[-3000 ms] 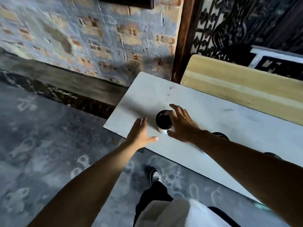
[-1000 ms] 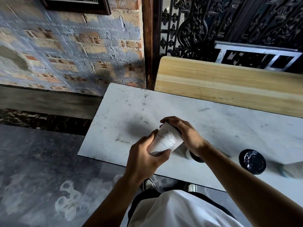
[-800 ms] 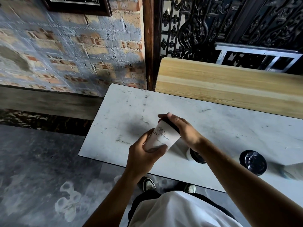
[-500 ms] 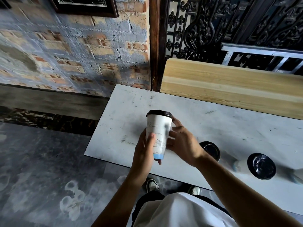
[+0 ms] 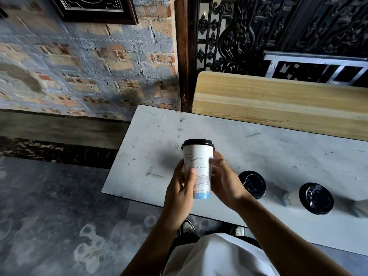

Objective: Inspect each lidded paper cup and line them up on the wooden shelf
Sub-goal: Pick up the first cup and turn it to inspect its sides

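The left hand [image 5: 180, 191] holds the paper cup [image 5: 197, 168] from the left side, with its fingers [image 5: 190, 176] curled around the lower half and the thumb pressed flat on the front. The cup stands straight up in the air above the white table [image 5: 258, 156], with its black lid [image 5: 197, 142] on top. The right hand [image 5: 224, 181] wraps the other side, fingers closed around the cup's right wall. Both hands have hold of this one cup. It is made of thin paper, so it is probably light and a bit soft, and a hard squeeze could dent it or pop the lid off. If there is a drink inside it would be heavier, but I cannot tell. The best place to hold it looks like the middle of the wall, gently, keeping it upright. To the right, two more cups [image 5: 253, 185] [image 5: 310, 198] with black lids sit on the table, near each other. Behind the table, farther back, is the wooden shelf [image 5: 278, 104], and no cups are on the part that shows.
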